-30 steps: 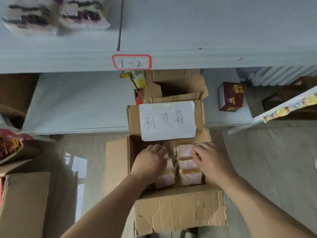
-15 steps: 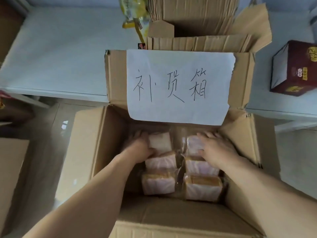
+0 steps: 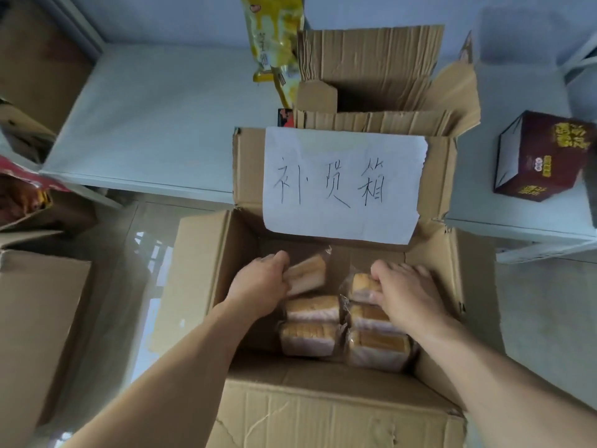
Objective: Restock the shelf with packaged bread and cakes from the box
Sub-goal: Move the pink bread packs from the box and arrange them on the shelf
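Bread packs, clear-wrapped: two rows in the box [image 3: 323, 412]. Left hand [image 3: 258, 286], fingers curled on the far-left pack [image 3: 307, 274], which is tilted up off its row. Right hand [image 3: 407, 292], fingers curled over the far-right pack [image 3: 363, 284], which lies level. Four more packs [image 3: 311, 337] sit nearer. Step: picking from box. Next, by judgement: lift both clear of the flap bearing the paper label [image 3: 342, 182], carry to the shelf [image 3: 155, 124].

Left hand [image 3: 258, 291]: far-left bread pack [image 3: 307, 274] now tilted up off its row. Right hand [image 3: 408, 294]: now gripping far-right bread pack [image 3: 363, 286].
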